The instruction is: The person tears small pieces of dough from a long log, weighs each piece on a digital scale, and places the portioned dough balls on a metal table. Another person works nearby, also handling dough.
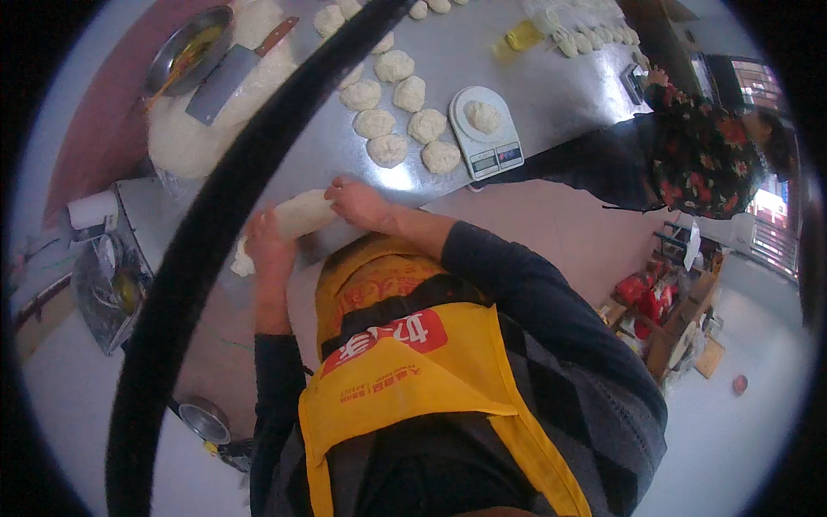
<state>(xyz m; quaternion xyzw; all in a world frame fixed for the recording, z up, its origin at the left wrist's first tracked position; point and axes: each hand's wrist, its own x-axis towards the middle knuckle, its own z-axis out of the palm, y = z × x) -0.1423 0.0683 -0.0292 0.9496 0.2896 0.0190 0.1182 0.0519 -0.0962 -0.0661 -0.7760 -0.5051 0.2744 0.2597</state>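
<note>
A thick pale roll of dough [303,213] lies at the near edge of the metal table, between my two hands. My left hand [269,242] is around its left end, and a ragged piece of dough [243,260] shows beyond that hand. At the other end, the fingers of my right hand [358,201] are curled on the roll. Several rounded dough pieces [387,150] sit in rows just past my right hand. A white kitchen scale [494,160] stands to their right with one dough ball [483,117] on its round platform.
A large dough mass [177,139] at the left bears a cleaver [223,84]; a metal bowl [157,64] with yellow contents stands beside it. Farther off are a yellow block-like item [523,35] and small dough pieces [585,42]. A co-worker [704,152] stands at the right end. A dark strap crosses my view.
</note>
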